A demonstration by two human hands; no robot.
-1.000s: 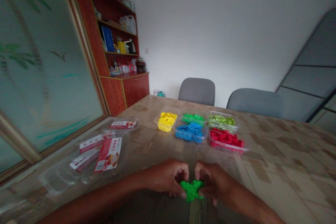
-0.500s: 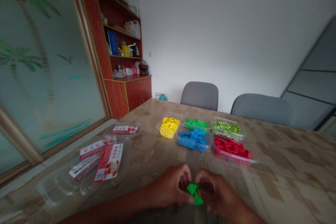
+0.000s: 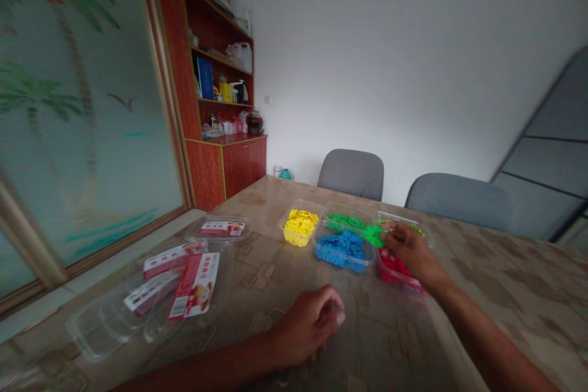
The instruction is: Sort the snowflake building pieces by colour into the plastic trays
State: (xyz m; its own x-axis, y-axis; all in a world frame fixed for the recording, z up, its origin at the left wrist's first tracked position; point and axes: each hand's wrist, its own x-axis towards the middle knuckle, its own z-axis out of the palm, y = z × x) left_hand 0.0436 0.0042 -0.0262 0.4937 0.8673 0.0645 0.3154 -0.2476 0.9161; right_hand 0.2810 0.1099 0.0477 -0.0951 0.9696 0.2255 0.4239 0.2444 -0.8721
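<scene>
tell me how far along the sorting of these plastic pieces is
Done: yellow, blue, red and green pieces already lie in separate clear tubs. In hand: the right hand holds a green piece over the tubs, not yet released. The left hand rests curled on the table; whether it holds anything is hidden.

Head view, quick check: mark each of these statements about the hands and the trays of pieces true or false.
1. The right hand holds a green piece over the trays. True.
2. The left hand is reaching into the yellow tray. False: it rests curled on the table, short of the trays.
3. The blue tray sits between the yellow tray and the red tray. True.
4. Both hands grip the green piece together. False: only the right hand's fingers hold it.
5. The clear lids with red labels lie left of the trays. True.
</scene>
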